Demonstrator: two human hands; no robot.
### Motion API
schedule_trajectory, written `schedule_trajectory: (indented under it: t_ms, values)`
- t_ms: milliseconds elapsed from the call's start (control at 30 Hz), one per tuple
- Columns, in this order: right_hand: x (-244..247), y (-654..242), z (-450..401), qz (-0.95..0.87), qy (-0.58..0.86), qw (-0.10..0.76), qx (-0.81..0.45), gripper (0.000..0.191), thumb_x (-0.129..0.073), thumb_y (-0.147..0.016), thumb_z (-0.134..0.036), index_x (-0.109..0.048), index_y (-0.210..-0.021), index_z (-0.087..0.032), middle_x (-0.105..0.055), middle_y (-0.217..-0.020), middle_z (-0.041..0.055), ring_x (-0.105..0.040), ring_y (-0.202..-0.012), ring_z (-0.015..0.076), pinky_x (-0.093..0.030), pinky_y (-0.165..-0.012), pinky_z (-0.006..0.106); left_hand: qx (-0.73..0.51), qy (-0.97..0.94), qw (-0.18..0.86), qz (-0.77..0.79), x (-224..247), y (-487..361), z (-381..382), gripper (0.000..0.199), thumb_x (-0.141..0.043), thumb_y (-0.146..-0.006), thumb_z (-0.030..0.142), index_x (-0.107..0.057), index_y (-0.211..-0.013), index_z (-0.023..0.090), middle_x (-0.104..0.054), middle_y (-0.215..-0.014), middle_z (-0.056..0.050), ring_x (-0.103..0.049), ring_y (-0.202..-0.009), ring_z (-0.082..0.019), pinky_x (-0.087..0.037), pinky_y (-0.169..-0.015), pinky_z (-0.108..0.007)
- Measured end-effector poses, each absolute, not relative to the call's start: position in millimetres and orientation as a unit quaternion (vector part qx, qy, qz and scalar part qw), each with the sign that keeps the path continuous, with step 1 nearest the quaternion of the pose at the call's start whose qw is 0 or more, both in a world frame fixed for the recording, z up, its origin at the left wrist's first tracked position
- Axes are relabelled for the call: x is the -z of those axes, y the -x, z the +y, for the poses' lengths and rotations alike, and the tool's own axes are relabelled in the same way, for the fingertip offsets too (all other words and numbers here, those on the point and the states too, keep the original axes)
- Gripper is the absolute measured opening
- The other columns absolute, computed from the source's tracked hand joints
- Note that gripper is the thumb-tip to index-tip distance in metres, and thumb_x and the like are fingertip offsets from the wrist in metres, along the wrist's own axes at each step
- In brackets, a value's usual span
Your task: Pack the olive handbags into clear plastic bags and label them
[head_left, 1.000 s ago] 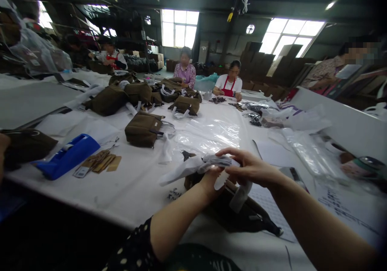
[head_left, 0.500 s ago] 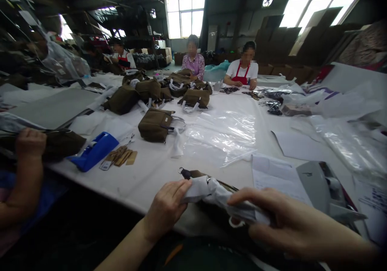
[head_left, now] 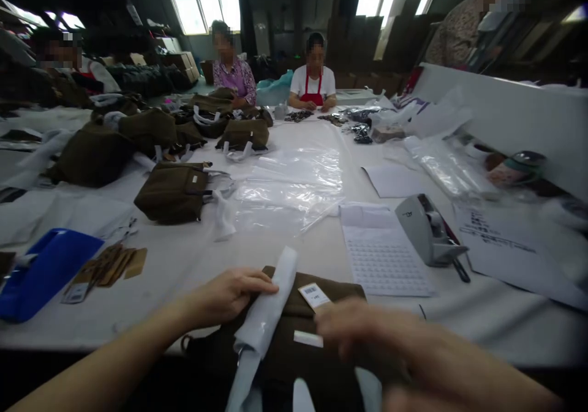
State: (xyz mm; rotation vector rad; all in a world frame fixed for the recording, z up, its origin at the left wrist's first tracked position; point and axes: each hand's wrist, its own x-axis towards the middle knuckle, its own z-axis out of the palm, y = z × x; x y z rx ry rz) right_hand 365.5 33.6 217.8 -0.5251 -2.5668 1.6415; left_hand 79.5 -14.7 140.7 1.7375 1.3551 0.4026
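Note:
A dark olive bag (head_left: 287, 338) lies at the table's near edge, with a white label on its front. My left hand (head_left: 232, 295) is closed at the bag's white-wrapped handle (head_left: 271, 305), its index finger laid on the wrapping. My right hand (head_left: 353, 332), blurred by motion, is beside a white tag (head_left: 315, 297) with a barcode on the bag; whether it touches the tag is unclear. What its fingers do cannot be made out.
A blue dispenser (head_left: 50, 271) and brown tags (head_left: 114, 265) lie left. Another olive bag (head_left: 174, 191), clear plastic bags (head_left: 289, 185), a printed sheet (head_left: 381, 253) and a grey tape dispenser (head_left: 427, 231) lie ahead. Two people (head_left: 313, 84) sit across the table.
The view has swung right. The bag now lies front up with its barcode tag showing. My right hand has left the wrapped handle and is at the tag; my left hand remains at the wrapping.

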Motion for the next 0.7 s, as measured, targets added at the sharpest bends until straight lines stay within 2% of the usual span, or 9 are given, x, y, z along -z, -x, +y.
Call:
schedule_trajectory:
  t_ms: [67,133,233,333,433,500,533,600,700]
  values:
    - [-194,-360,51,-0.837,0.253,0.057,-0.482,0.043,-0.047,-0.088,-0.039,-0.042,-0.131,-0.036,-0.043,-0.136,0.0029,-0.046,-0.118,0.0211,-0.038,-0.098,0.037,-0.172,-0.667,0.441,0.575,-141,-81,-21,0.038,-0.042,-0.080,0.021,-0.066,-0.107,0.031,-0.065,-0.111,0.002,-0.058,-0.103,-0.020,-0.040,-0.094,-0.030]
    - [-166,-349,62,-0.867,0.250,0.013,-0.430,0.039,-0.052,-0.085,-0.039,-0.051,-0.124,-0.036,-0.041,-0.137,0.0028,-0.036,-0.126,0.0249,-0.029,-0.104,0.044,-0.185,-0.629,0.436,0.616,-141,-85,-25,0.031,-0.046,-0.082,0.031,-0.067,-0.104,0.028,-0.068,-0.104,0.000,-0.060,-0.098,-0.020,-0.043,-0.089,-0.029]
    - [-131,-344,65,-0.890,0.260,-0.060,-0.371,0.031,-0.052,-0.085,-0.044,-0.061,-0.113,-0.033,-0.049,-0.130,0.0053,-0.040,-0.122,0.0284,-0.024,-0.103,0.052,-0.206,-0.592,0.407,0.665,-136,-93,-28,0.029,-0.053,-0.078,0.044,-0.070,-0.090,0.023,-0.068,-0.091,-0.003,-0.061,-0.088,-0.022,-0.045,-0.083,-0.030]
    - [-104,-366,56,-0.855,0.392,-0.031,-0.337,0.037,-0.047,-0.085,-0.047,-0.060,-0.116,-0.029,-0.046,-0.133,0.0097,-0.037,-0.125,0.0292,-0.022,-0.105,0.052,-0.204,-0.540,0.384,0.721,-123,-95,-33,0.040,-0.062,-0.069,0.051,-0.066,-0.095,0.021,-0.065,-0.103,-0.006,-0.057,-0.100,-0.026,-0.042,-0.091,-0.036]
    - [-87,-393,34,-0.734,0.531,0.026,-0.424,0.067,-0.050,-0.080,-0.055,-0.036,-0.136,-0.021,-0.031,-0.143,0.0134,-0.025,-0.133,0.0284,-0.020,-0.109,0.048,-0.203,-0.443,0.439,0.755,-109,-91,-44,0.071,-0.066,-0.063,0.058,-0.054,-0.121,0.018,-0.055,-0.126,-0.012,-0.050,-0.116,-0.032,-0.038,-0.098,-0.042]
    - [-83,-402,21,-0.580,0.586,0.055,-0.563,0.084,-0.049,-0.079,-0.060,-0.013,-0.143,-0.018,-0.036,-0.140,0.0160,-0.038,-0.127,0.0273,-0.028,-0.106,0.046,-0.203,-0.390,0.502,0.745,-104,-88,-51,0.082,-0.064,-0.065,0.061,-0.042,-0.132,0.019,-0.048,-0.134,-0.014,-0.047,-0.120,-0.033,-0.036,-0.100,-0.044]
    - [-83,-402,17,-0.503,0.584,0.068,-0.634,0.087,-0.049,-0.079,-0.060,-0.007,-0.143,-0.019,-0.042,-0.136,0.0159,-0.047,-0.120,0.0267,-0.034,-0.103,0.046,-0.203,-0.373,0.525,0.738,-102,-86,-52,0.084,-0.063,-0.066,0.061,-0.039,-0.135,0.019,-0.047,-0.135,-0.014,-0.047,-0.121,-0.032,-0.036,-0.100,-0.045]
    - [-85,-395,24,-0.422,0.549,0.105,-0.713,0.084,-0.053,-0.078,-0.058,-0.010,-0.141,-0.022,-0.050,-0.128,0.0138,-0.056,-0.110,0.0257,-0.042,-0.097,0.044,-0.217,-0.362,0.539,0.729,-102,-83,-48,0.083,-0.062,-0.069,0.060,-0.036,-0.136,0.021,-0.047,-0.135,-0.013,-0.047,-0.120,-0.031,-0.036,-0.101,-0.045]
    - [-84,-375,63,-0.520,0.524,0.213,-0.640,0.084,-0.069,-0.069,-0.048,-0.025,-0.137,-0.024,-0.049,-0.129,0.0112,-0.050,-0.116,0.0263,-0.034,-0.104,0.042,-0.326,-0.417,0.469,0.707,-101,-75,-28,0.083,-0.066,-0.069,0.054,-0.033,-0.137,0.021,-0.046,-0.135,-0.011,-0.045,-0.122,-0.030,-0.033,-0.104,-0.043]
